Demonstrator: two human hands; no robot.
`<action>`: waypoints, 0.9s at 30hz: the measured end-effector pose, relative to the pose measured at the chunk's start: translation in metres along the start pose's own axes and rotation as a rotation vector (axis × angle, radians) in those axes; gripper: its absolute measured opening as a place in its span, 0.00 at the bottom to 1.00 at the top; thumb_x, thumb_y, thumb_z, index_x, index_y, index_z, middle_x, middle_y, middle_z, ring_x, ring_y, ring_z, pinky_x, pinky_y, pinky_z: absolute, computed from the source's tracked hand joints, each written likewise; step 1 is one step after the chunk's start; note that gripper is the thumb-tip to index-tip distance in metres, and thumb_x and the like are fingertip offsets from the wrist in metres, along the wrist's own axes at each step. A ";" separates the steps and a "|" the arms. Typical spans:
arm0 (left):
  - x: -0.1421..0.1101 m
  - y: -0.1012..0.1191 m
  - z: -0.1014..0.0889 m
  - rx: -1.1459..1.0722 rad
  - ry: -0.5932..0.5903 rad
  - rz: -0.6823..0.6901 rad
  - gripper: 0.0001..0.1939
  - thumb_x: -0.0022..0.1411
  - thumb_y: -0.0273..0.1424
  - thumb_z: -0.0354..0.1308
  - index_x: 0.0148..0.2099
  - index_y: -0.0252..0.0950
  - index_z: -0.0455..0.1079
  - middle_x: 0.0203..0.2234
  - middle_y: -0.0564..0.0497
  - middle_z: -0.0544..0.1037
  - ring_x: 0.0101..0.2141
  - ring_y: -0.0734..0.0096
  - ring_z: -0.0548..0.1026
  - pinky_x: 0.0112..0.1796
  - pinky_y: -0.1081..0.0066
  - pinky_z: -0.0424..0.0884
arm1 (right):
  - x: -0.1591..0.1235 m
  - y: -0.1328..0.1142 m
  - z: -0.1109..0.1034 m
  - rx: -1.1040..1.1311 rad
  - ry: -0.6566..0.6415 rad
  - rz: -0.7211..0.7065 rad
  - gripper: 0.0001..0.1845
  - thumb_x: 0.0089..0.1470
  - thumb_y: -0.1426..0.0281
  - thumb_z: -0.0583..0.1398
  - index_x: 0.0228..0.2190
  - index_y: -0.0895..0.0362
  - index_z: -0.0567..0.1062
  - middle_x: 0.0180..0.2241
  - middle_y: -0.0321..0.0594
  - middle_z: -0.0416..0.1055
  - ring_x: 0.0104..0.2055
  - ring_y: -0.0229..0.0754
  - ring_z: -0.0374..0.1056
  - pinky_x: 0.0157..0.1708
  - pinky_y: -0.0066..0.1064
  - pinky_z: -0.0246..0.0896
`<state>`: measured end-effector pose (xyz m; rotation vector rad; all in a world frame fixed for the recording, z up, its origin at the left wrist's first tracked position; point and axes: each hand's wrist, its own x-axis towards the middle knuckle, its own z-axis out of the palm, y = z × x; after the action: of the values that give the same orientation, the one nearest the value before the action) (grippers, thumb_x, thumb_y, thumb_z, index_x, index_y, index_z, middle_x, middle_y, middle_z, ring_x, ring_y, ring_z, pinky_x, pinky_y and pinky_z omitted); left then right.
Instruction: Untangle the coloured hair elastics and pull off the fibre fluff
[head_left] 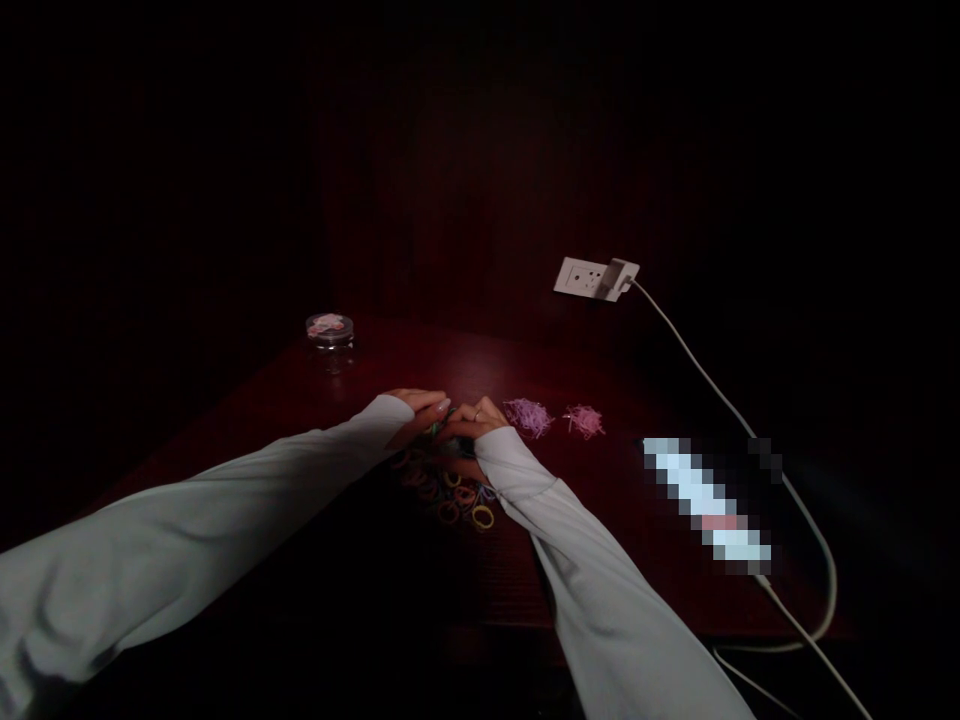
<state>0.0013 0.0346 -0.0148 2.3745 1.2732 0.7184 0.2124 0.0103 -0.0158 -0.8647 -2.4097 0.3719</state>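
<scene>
In the head view both hands rest close together over a pile of small coloured rings that look like hair ties (pixel 448 512) on the dark red table. My left hand (pixel 420 405) lies at the far left side of the pile, its fingers stretched out. From the right, my right hand (pixel 480 418) reaches over the pile with fingers apart and the thumb lower down; a ring is on one finger. A yellow hair tie (pixel 483 517) lies at the pile's near edge. Shadow and the hands hide part of the pile.
Right of my right hand lie a purple tangle of thin strands (pixel 529 417) and a pink one (pixel 585 420). A round clear container (pixel 330 330) stands at the back left. A lit, pixelated device (pixel 705 505), a white cable (pixel 694 350) and a wall socket (pixel 581 278) are at right.
</scene>
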 end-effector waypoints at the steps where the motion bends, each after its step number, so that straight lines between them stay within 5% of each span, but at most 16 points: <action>1: 0.000 -0.001 0.001 -0.005 0.000 0.015 0.21 0.71 0.45 0.40 0.33 0.39 0.66 0.29 0.52 0.74 0.33 0.67 0.70 0.39 0.69 0.63 | 0.000 -0.001 0.000 -0.012 -0.013 -0.005 0.14 0.52 0.59 0.72 0.42 0.45 0.84 0.40 0.36 0.76 0.42 0.44 0.57 0.46 0.35 0.53; 11: 0.001 -0.006 0.001 -0.059 -0.001 0.070 0.21 0.72 0.44 0.41 0.34 0.38 0.67 0.28 0.52 0.74 0.32 0.67 0.69 0.38 0.68 0.63 | 0.003 0.006 0.005 0.027 0.029 0.028 0.06 0.59 0.61 0.68 0.37 0.46 0.85 0.38 0.37 0.76 0.43 0.45 0.60 0.47 0.37 0.55; 27: -0.002 -0.002 0.001 -0.113 0.062 0.055 0.24 0.71 0.45 0.38 0.32 0.38 0.67 0.29 0.52 0.76 0.32 0.66 0.70 0.39 0.68 0.62 | 0.004 -0.001 -0.007 0.163 0.237 0.176 0.10 0.61 0.58 0.65 0.36 0.49 0.85 0.37 0.40 0.77 0.46 0.47 0.63 0.50 0.40 0.58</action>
<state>-0.0004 0.0335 -0.0168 2.3201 1.1631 0.8632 0.2135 0.0126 -0.0088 -0.9905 -2.0632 0.4963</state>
